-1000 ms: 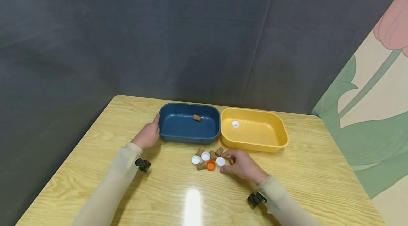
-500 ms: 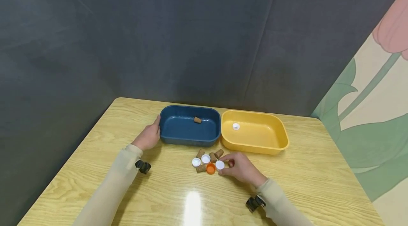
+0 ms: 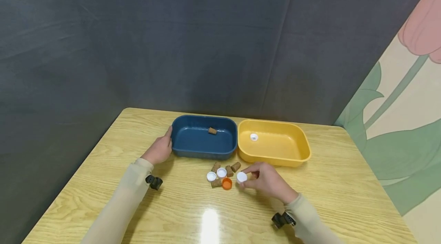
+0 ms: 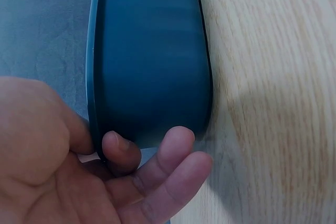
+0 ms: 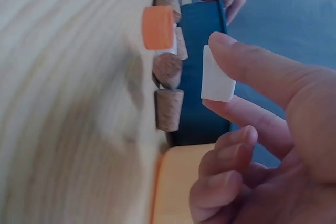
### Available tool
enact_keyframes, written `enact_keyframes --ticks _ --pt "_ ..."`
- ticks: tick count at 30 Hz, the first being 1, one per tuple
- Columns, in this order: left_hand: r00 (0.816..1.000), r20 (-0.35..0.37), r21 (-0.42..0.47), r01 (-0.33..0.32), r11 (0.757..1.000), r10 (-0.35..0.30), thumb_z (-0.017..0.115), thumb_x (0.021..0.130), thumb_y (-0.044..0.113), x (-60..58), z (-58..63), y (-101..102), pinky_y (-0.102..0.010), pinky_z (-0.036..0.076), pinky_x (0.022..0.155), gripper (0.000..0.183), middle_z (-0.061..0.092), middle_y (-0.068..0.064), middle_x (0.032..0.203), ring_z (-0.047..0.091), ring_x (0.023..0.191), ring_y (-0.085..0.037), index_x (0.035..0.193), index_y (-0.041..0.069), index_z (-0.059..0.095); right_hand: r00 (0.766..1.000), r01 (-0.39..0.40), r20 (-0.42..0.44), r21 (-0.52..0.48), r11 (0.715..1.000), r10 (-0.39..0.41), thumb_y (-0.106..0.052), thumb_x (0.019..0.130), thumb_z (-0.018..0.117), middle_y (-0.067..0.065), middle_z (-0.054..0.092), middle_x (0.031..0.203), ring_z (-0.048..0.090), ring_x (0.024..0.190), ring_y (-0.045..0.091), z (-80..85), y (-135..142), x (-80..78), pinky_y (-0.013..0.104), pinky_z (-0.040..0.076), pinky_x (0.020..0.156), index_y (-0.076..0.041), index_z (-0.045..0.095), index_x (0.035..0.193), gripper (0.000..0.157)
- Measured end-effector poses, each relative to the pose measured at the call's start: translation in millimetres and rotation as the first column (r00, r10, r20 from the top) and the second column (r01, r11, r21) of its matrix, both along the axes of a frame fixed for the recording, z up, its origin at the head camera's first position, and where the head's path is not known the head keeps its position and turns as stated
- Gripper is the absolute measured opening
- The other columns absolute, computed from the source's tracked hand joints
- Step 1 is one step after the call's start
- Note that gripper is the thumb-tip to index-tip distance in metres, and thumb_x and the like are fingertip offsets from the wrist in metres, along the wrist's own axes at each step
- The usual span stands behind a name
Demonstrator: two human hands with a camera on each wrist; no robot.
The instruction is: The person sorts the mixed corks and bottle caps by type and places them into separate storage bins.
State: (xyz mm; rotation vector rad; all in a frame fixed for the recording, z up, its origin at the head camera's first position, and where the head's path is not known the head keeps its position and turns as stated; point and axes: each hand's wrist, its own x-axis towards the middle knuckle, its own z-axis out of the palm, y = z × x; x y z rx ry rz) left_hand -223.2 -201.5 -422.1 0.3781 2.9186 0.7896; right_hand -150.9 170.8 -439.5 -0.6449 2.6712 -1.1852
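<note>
Between thumb and finger, my right hand (image 3: 270, 182) pinches a white bottle cap (image 3: 242, 177); the right wrist view shows the cap (image 5: 218, 74) edge-on, off the table. Just left of it lies a small pile: an orange cap (image 3: 227, 184), two white caps (image 3: 221, 173) and several corks (image 3: 236, 166). My left hand (image 3: 159, 150) holds the left end of a blue bin (image 3: 204, 155), its fingers at the rim in the left wrist view. One cork (image 3: 212, 131) is inside the blue bin. A white cap (image 3: 253, 137) lies in the yellow bin (image 3: 275, 161).
The two bins stand side by side at the back of the wooden table (image 3: 172, 205). A dark grey curtain (image 3: 206, 45) hangs behind it. On the right is a wall with a flower pattern (image 3: 396, 121).
My right hand has taken the white cap up from the edge of the pile and shifted slightly right with it. My left hand stays at the blue bin.
</note>
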Motion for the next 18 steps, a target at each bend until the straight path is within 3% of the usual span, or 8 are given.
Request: enact_keyframes --ticks 7,12,18 --pt "1.0 -0.005 -0.005 0.002 1.0 -0.002 0.026 0.106 0.003 -0.8 -2.4 0 -0.042 0.046 0.083 0.055 0.053 -0.04 0.13 0.052 0.064 -0.022 0.152 -0.019 0.005 0.996 0.039 -0.082 0.01 0.999 -0.038 -0.018 0.075 0.089 -0.001 0.051 0.069 0.043 0.065 0.009 10.2 9 -1.2 0.022 0.034 0.057 -0.015 0.081 0.095 0.022" --pt "1.0 -0.02 -0.002 0.001 1.0 -0.001 0.027 0.105 0.003 -0.2 -3.1 -1 -0.045 0.047 0.089 0.055 0.048 -0.04 0.137 0.061 0.082 -0.027 0.151 -0.02 0.007 0.988 0.109 -0.112 0.011 0.994 -0.107 -0.018 0.073 0.09 0.006 0.051 0.07 0.043 0.067 0.012 16.3 15 -4.5 0.023 0.034 0.059 -0.013 0.082 0.095 0.023" --pt "1.0 -0.006 0.004 0.006 1.0 -0.006 0.026 0.106 0.003 -2.2 -2.4 -1 -0.042 0.047 0.083 0.055 0.057 -0.039 0.123 0.054 0.065 -0.023 0.151 -0.019 0.004 0.975 0.149 -0.169 0.01 0.989 -0.145 -0.02 0.074 0.091 0.003 0.046 0.067 0.041 0.066 0.013 23.5 25 -13.2 0.024 0.032 0.058 -0.013 0.082 0.094 0.023"
